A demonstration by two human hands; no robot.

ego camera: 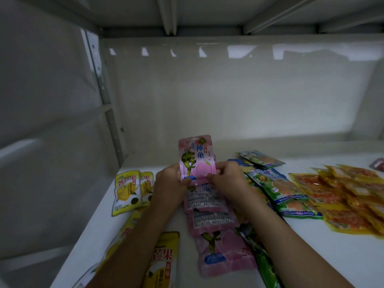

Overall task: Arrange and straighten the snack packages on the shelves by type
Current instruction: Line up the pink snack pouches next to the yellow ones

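Observation:
I hold a pink snack package (195, 154) with a green turtle upright above the white shelf (324, 254). My left hand (169, 187) grips its lower left edge and my right hand (225, 179) pinches its lower right edge. Below them a row of pink packages (209, 221) runs toward me, some lying back side up. Yellow mango packages (126, 192) lie to the left, and more yellow ones (162, 260) sit near the front under my left forearm. Blue-green packages (276, 183) lie to the right of the pink row.
A heap of orange-yellow packets (349, 196) covers the shelf's right side. A dark red packet (377, 164) peeks in at the far right edge. The shelf's back wall (228, 96) and a left upright post (106, 100) close in the space.

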